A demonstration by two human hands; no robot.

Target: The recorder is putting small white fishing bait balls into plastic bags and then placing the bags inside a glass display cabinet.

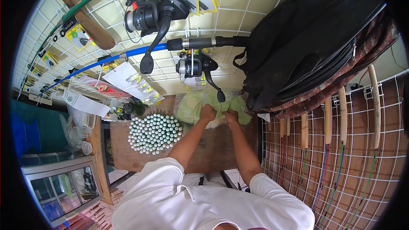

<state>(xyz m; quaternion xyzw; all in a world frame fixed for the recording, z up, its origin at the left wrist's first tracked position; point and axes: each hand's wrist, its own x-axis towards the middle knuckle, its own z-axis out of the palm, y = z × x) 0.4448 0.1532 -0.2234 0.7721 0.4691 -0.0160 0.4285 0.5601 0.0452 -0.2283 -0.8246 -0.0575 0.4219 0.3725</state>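
At the far side of the brown table (pixel 208 153), my left hand (pixel 208 113) and my right hand (pixel 231 116) are held close together, both closed. Pale green packets (pixel 191 104), thin and partly see-through, lie spread beneath and around them. Between the two hands shows a bit of the same pale green material, which both seem to pinch; the fingertips are mostly hidden. To the left of my left forearm stands a dense cluster of small bottles or tubes with round whitish caps (pixel 154 134), packed upright side by side.
Over the table, fishing rods with spinning reels (pixel 145 17) (pixel 194 66) hang on a white wire grid. Black bags (pixel 306 47) hang at the upper right. Rods with wooden handles (pixel 328 121) line the right grid. Carded packets (pixel 138 85) hang at left, above a glass cabinet (pixel 64 187).
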